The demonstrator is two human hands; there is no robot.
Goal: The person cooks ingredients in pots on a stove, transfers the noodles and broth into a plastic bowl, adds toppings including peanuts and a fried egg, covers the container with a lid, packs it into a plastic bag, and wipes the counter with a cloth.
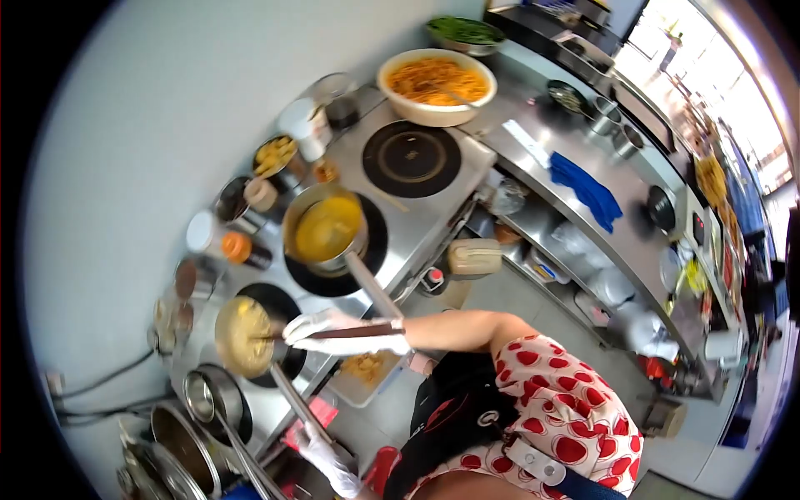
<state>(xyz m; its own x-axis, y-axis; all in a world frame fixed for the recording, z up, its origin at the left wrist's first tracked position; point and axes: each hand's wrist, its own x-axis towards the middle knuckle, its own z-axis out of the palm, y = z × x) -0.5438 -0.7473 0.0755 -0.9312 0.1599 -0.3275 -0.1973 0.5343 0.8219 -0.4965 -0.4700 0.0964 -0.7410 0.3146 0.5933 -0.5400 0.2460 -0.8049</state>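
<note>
My right hand (321, 327), in a white glove, is closed around a long brown wooden utensil (354, 332). The utensil's tip reaches into a small pan (223, 354) of pale yellow, lumpy food (250, 329) on the lower cooktop. At the bottom, my left hand (321, 457), also gloved, is closed at the end of that pan's metal handle (290, 393); its fingers are partly hidden. Just above stands a saucepan (292, 212) with yellow liquid (329, 228) on the middle burner, its handle (375, 287) pointing toward my right forearm.
Jars and tubs, among them an orange-lidded jar (242, 248), line the wall. A big white bowl (396, 100) of orange food stands beyond the far burner (412, 158). Metal pots (215, 400) crowd the lower left. A steel counter (575, 221) with a blue cloth (586, 190) runs right.
</note>
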